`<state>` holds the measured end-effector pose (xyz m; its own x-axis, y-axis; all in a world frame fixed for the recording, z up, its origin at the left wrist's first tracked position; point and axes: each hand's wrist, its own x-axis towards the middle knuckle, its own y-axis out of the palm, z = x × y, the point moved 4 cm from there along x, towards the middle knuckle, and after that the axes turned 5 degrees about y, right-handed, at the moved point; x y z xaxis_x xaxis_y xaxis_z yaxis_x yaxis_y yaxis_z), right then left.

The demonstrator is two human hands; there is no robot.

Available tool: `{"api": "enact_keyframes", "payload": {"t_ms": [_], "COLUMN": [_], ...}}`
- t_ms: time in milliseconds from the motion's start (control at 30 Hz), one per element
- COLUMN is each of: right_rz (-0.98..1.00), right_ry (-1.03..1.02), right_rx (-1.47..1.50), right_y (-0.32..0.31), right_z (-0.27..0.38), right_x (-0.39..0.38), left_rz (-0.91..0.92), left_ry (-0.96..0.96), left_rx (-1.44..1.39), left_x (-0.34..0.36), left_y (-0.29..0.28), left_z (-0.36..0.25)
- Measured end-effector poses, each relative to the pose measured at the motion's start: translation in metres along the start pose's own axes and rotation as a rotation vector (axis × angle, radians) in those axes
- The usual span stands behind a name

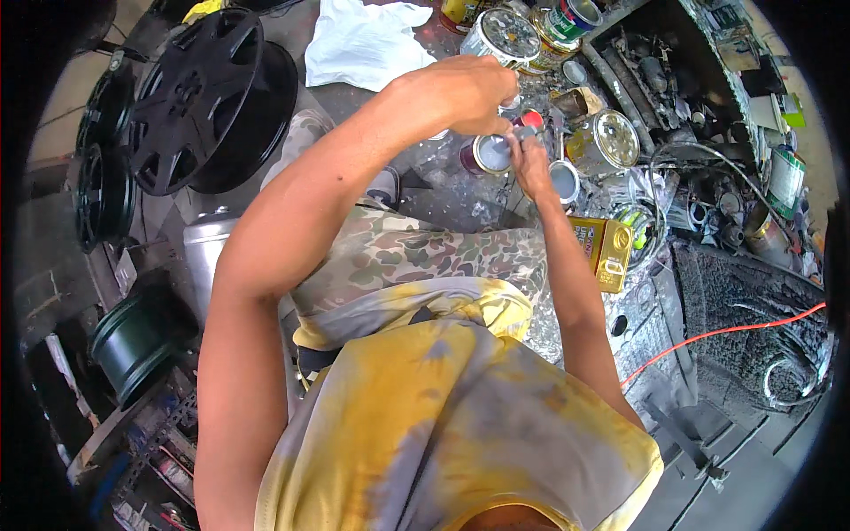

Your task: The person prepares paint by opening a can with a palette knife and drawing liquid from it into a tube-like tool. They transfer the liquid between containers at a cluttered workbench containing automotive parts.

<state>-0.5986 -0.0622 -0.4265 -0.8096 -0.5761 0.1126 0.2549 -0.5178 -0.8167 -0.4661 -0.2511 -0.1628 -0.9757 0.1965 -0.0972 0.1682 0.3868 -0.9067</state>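
My left hand (474,93) reaches over the open paint can (467,157), its fingers curled and its thumb pointing down. Whatever is in those fingers is hidden behind the hand. Close by on the right, my right hand (531,166) pinches a small grey object (527,133) whose kind I cannot make out. The can between and below the hands shows pale grey paint (492,152) inside. Just beyond the right fingertips is a small red round thing (532,118). Another open can with grey contents (564,181) stands right of my right hand.
Several paint-stained cans, among them a large one (616,139), crowd the right and far side. A gold rectangular tin (611,255) stands beside my right forearm. A white plastic bag (361,42) lies at the far side. Black wheel rims (199,102) stand at left. An orange hose (726,338) runs at right.
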Motion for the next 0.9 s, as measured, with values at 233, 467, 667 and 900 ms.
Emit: {"api": "enact_keyframes", "payload": {"t_ms": [233, 467, 667, 900], "right_rz": [0.05, -0.036, -0.073, -0.174], "right_ry": [0.355, 0.198, 0.201, 0.305], "right_rx": [0.318, 0.284, 0.119, 0.362], "right_y": [-0.004, -0.005, 0.02, -0.016], "right_z": [0.021, 0.056, 0.037, 0.056], "right_x": [0.01, 0.013, 0.005, 0.011], "left_rz": [0.042, 0.058, 0.076, 0.068], "left_ry": [-0.043, -0.04, -0.078, -0.111], "left_rx": [0.013, 0.017, 0.033, 0.02], "left_x": [-0.008, -0.006, -0.008, -0.012], "left_y": [-0.002, 0.002, -0.001, 0.003], "left_z": [0.006, 0.013, 0.016, 0.018]}}
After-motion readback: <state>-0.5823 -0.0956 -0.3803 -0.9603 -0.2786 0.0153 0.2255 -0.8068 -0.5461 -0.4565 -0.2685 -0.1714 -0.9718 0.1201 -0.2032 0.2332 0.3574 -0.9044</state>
